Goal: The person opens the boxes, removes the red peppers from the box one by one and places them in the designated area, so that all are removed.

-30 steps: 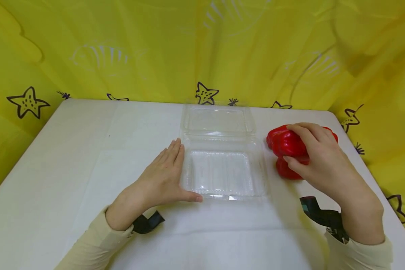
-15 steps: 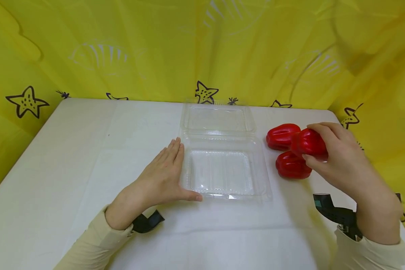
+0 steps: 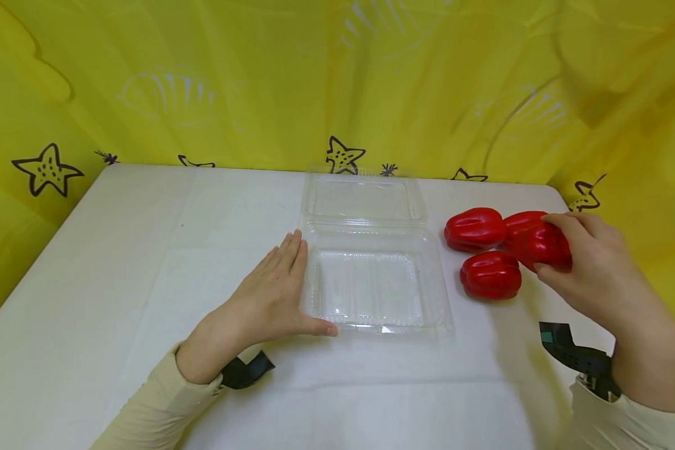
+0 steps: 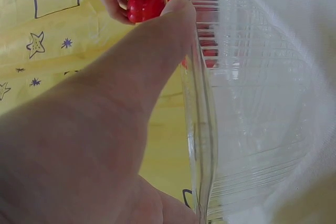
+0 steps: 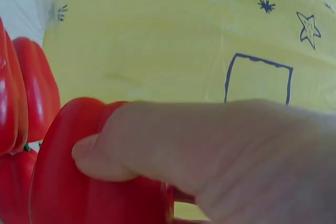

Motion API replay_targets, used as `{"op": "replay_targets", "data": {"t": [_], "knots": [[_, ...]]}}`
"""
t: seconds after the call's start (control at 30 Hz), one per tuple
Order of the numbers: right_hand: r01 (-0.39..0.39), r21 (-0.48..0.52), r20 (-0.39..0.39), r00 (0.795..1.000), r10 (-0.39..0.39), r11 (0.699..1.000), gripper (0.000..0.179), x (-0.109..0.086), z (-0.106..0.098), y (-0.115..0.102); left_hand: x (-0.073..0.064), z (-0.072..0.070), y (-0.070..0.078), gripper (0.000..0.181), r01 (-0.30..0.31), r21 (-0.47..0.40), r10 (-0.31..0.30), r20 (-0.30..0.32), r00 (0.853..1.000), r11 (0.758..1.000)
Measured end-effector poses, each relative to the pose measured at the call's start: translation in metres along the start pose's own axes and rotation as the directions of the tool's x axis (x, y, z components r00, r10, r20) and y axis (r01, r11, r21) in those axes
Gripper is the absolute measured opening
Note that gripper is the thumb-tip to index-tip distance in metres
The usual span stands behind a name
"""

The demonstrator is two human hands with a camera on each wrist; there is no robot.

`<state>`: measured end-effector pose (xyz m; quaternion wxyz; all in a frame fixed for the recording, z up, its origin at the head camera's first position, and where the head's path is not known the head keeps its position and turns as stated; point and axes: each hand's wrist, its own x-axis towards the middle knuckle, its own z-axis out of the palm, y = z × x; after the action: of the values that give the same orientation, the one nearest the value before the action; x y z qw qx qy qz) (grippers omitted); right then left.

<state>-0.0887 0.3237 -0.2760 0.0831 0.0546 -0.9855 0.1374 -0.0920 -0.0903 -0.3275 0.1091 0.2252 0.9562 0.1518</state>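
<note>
At the right of the table my right hand [image 3: 602,269] grips a red bell pepper [image 3: 542,245], thumb on the near side and fingers over the top. The right wrist view shows the thumb lying across this bell pepper [image 5: 100,192]. Other red bell peppers lie just left of it: one at the back [image 3: 475,229], one nearer [image 3: 490,275], and one partly hidden behind the held one [image 3: 520,224]. My left hand [image 3: 270,297] rests along the left side of a clear plastic clamshell box [image 3: 371,287], fingers straight, thumb at its front edge. In the left wrist view the thumb touches the box rim [image 4: 202,129].
The box's lid [image 3: 365,200] lies folded back toward the rear table edge. A yellow curtain [image 3: 259,81] with starfish and fish drawings hangs behind and beside the white table [image 3: 118,250]. Bare table surface stretches left of the left hand and in front of the box.
My right hand has carried the gripped bell pepper rightward, away from the box, bringing the other bell peppers into view. The left hand and the box have stayed put.
</note>
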Motion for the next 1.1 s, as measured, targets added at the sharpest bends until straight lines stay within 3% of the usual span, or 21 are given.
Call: {"op": "replay_targets", "data": {"t": [0.33, 0.57, 0.73, 1.1], "knots": [[-0.058, -0.063, 0.062, 0.996, 0.061, 0.996, 0.064, 0.001, 0.003, 0.015, 0.000, 0.001, 0.000, 0.141, 0.018, -0.013, -0.018, 0.012, 1.000, 1.000], [-0.047, -0.075, 0.140, 0.988, 0.057, 0.996, 0.066, 0.005, 0.008, 0.027, -0.001, 0.000, 0.000, 0.142, 0.017, -0.011, -0.017, 0.003, 1.000, 1.000], [-0.080, -0.098, 0.234, 0.967, 0.101, 0.992, 0.073, 0.008, 0.012, 0.034, -0.001, 0.001, 0.000, 0.142, 0.015, -0.015, -0.015, 0.004, 1.000, 1.000], [-0.069, -0.103, 0.356, 0.929, 0.102, 0.992, 0.070, 0.013, 0.020, 0.042, -0.001, 0.001, 0.000, 0.141, 0.010, -0.007, -0.010, -0.005, 1.000, 1.000]]}}
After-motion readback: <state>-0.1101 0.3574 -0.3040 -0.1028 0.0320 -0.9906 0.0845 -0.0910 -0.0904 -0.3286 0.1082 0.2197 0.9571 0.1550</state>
